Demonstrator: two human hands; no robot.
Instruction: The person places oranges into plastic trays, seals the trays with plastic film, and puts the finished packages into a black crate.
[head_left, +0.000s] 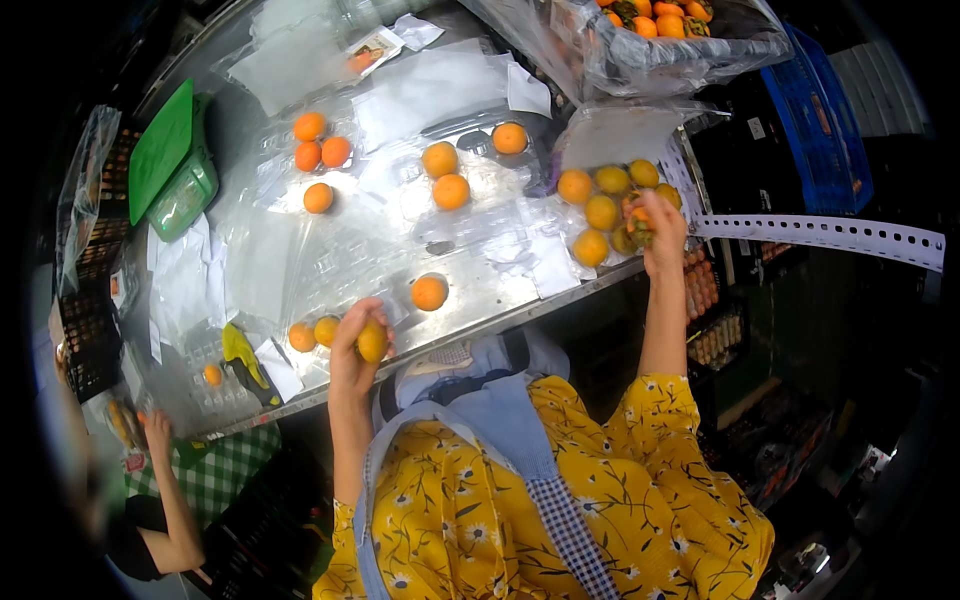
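My left hand (352, 351) grips a yellow-orange persimmon (372, 341) above the near edge of the metal table (480, 289). Two similar fruits (325, 331) lie just left of it, and a single orange fruit (428, 293) sits to its right. At the table's right end, my right hand (666, 231) has its fingers around a persimmon (640, 225) with a green calyx, partly hidden by the fingers. Several yellow-orange persimmons (601, 213) lie around and under that hand, before a raised clear plastic sheet or lid (619, 135).
Orange fruits (335, 151) sit on clear plastic packs farther back. A green scale (169, 161) stands left, near a yellow-and-black glove (244, 356). A plastic-lined crate of persimmons (667, 52) is at the back right. Another person's hand (156, 431) is at the lower left.
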